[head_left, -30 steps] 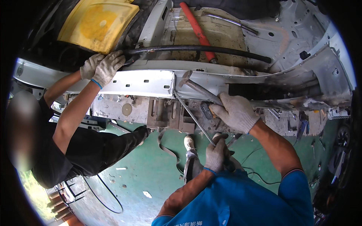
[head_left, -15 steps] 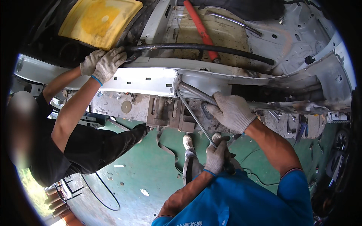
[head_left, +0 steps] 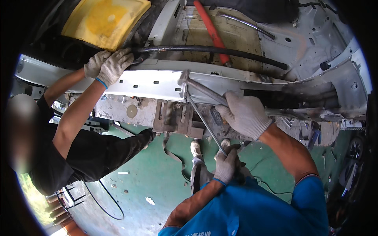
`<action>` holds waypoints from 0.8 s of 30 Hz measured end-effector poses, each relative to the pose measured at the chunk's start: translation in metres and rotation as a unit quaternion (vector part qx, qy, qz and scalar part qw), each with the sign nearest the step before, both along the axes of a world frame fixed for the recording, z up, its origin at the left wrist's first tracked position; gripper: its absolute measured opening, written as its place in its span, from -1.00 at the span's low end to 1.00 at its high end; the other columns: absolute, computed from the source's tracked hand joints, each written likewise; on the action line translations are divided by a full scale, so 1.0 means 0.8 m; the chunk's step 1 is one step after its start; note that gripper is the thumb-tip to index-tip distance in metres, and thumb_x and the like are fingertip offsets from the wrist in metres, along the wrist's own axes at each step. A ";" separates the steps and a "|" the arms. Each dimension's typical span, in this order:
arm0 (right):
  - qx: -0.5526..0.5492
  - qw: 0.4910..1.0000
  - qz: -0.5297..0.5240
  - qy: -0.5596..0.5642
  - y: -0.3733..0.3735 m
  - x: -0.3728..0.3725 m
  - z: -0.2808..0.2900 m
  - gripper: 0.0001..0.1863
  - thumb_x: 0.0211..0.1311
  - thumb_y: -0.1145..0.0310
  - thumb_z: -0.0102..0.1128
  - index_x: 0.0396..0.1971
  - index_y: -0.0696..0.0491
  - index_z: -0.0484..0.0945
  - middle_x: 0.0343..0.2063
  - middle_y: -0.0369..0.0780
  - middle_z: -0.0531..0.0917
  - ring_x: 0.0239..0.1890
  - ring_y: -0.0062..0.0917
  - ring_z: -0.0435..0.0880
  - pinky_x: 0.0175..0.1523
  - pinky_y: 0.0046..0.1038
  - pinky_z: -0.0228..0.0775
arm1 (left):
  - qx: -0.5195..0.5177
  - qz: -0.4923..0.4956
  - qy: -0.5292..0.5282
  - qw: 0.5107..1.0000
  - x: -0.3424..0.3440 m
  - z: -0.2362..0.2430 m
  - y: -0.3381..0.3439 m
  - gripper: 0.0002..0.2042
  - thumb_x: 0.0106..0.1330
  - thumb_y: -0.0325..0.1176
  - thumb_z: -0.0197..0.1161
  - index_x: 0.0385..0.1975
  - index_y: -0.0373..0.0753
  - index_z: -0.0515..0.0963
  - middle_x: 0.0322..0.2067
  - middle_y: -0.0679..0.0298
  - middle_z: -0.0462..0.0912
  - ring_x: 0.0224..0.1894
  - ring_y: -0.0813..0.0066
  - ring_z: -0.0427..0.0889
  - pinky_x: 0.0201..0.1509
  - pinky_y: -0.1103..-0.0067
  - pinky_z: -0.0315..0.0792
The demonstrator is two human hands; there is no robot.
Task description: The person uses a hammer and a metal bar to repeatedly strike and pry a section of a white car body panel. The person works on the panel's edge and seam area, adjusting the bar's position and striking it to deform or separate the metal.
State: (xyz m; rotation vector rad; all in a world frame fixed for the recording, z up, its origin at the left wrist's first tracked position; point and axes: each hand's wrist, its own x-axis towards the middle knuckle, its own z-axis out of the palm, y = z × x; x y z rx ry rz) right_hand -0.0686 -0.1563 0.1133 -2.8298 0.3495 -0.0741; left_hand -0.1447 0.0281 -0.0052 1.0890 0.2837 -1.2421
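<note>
My right hand, in a knitted glove, is wrapped round the handle of a hammer. The hammer's head is against or just over the seam of the white car body sill; I cannot tell whether they touch. Nearer my body, my left hand, gloved too, grips a long thin metal bar that slants up to the sill's lower edge near the hammer head. The bar's near end is mostly hidden by the glove. At the left, a co-worker's gloved hands grip the end of a long black bar lying across the body.
A red cylinder-like tool and a shiny metal rod lie inside the car body. A yellow panel is at the upper left. Below the sill sits a clamp. A strap and a black cable lie on the green floor.
The hammer head has shifted slightly up and left along the seam, with my right hand moving a little. My left hand, the thin bar and the co-worker's hands stay nearly unchanged.
</note>
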 end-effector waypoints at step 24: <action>-0.014 0.999 0.020 0.038 -0.003 -0.008 -0.017 -0.56 0.52 -0.01 0.19 -0.24 0.14 0.51 -0.66 -0.05 0.67 -0.58 -0.10 0.76 -0.50 -0.07 0.57 | -0.006 -0.008 -0.044 0.999 0.008 0.005 0.009 -0.60 0.68 -0.27 0.05 0.28 -0.45 0.51 -0.56 0.37 0.43 -0.59 0.58 0.44 -0.28 0.42 0.66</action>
